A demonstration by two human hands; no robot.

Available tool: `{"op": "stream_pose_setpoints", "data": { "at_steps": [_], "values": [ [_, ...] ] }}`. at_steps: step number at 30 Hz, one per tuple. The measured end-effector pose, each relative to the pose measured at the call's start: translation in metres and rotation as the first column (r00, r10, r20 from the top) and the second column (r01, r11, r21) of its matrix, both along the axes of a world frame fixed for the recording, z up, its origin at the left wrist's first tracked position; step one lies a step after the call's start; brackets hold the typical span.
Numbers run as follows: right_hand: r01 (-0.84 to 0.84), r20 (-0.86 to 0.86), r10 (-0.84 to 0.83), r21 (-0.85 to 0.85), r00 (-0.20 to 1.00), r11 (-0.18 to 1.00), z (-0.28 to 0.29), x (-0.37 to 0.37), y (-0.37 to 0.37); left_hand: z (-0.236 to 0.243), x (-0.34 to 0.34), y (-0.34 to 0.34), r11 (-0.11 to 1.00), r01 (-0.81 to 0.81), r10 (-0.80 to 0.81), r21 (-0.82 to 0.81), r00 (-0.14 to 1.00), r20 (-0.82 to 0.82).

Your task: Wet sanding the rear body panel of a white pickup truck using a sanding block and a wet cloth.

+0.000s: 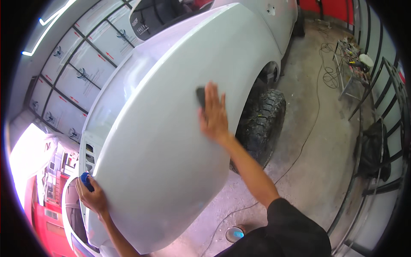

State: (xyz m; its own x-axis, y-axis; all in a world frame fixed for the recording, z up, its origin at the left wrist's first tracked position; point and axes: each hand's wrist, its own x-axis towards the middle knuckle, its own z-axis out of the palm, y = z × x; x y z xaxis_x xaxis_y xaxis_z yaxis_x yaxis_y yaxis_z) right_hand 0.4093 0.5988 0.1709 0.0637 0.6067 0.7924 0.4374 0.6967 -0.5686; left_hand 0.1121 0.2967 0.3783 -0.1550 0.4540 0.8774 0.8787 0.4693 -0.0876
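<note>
A pale grey vehicle side panel (167, 145) curves through the middle of the view, above a knobby black tyre (265, 128). My right hand (215, 115) lies on the panel with its fingers stretched out, holding a dark sanding block (200, 97) against the surface. Most of that block is under the palm and fingers. At the panel's left end, my left hand (92, 198) is closed around a crumpled blue cloth (87, 181) and rests by the body's edge. Part of the cloth is hidden by the fingers.
A small bucket (233, 234) with something blue in it stands on the floor (299, 184) near me. A cord (314, 128) snakes across the concrete. To the far right are a cluttered metal stand (353, 64) and a black metal frame (396, 111).
</note>
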Motion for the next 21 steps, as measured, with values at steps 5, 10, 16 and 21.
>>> {"op": "stream_pose_setpoints", "data": {
  "at_steps": [5, 10, 16, 21],
  "values": [
    [0.076, -0.156, -0.093, -0.115, 0.983, 0.991, 0.026, 0.006, 0.026, -0.005, 0.014, 0.013, 0.997, 0.078, -0.077, 0.028, 0.997, -0.026],
    [-0.043, 0.011, 0.042, 0.051, 0.999, 0.998, -0.011, -0.029, -0.045, 0.001, 0.011, -0.004, 1.000, 0.024, -0.023, 0.021, 0.999, -0.032],
    [0.115, -0.154, -0.137, -0.142, 0.979, 0.983, 0.040, -0.014, 0.009, -0.003, 0.021, 0.014, 1.000, 0.016, -0.017, -0.027, 0.999, -0.040],
    [-0.054, 0.013, 0.054, 0.013, 0.998, 0.998, 0.005, -0.058, -0.075, 0.001, 0.011, 0.003, 1.000, 0.008, -0.008, -0.003, 1.000, -0.004]
  ]
}}
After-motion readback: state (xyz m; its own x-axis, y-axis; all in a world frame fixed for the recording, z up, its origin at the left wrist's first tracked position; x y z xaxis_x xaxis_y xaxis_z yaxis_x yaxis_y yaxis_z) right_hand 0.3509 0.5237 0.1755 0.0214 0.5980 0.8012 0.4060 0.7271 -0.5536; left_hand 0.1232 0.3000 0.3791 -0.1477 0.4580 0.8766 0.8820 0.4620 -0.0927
